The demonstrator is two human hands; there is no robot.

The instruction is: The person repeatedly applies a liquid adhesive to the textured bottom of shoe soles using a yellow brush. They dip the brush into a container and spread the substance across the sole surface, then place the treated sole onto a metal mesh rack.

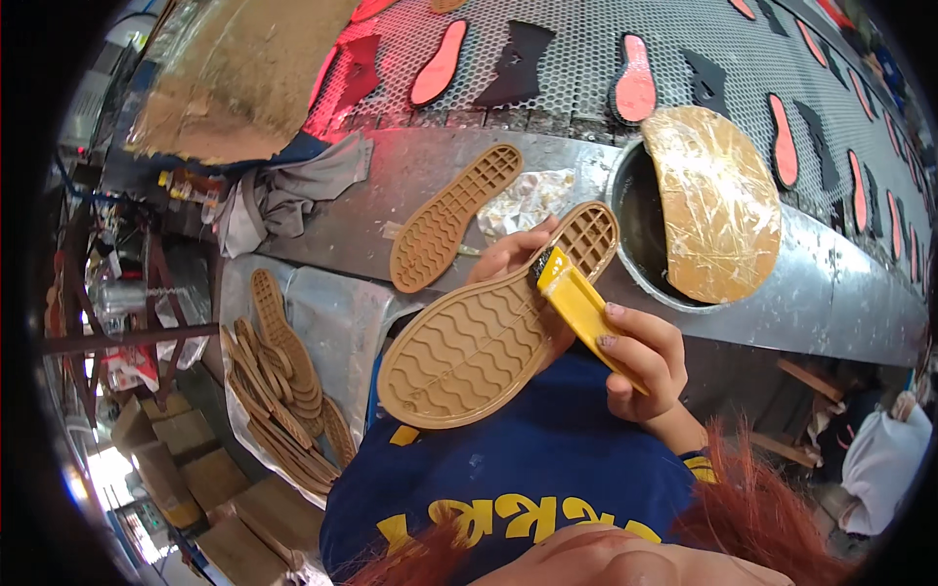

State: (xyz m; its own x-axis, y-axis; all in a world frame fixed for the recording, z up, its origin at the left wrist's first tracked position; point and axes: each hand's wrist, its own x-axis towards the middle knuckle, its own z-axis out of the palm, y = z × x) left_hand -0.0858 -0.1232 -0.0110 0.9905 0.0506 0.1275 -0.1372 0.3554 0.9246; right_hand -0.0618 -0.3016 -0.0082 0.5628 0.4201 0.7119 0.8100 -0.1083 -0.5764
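Note:
A tan shoe sole (459,356) with wavy tread and a grid at its narrower end is tilted in front of my chest. My left hand (508,256) grips it by the far edge, most of its fingers hidden behind it. In my right hand (653,359) is a flat yellow-handled brush (584,311), fingers wrapped round the handle. Its dark bristles touch the sole's edge beside the grid. Beyond, another tan sole (454,220) lies tread up on the metal table. A round metal pot (633,210), partly covered by a tape-wrapped brown board (725,210), stands to the right.
Several tan soles (278,376) are piled on plastic at the left. A mesh conveyor (576,59) behind the metal table carries pinkish-red sole pieces (442,63) and black cut pieces (516,63). Cardboard (234,73) and a grey cloth (293,190) occupy the far left.

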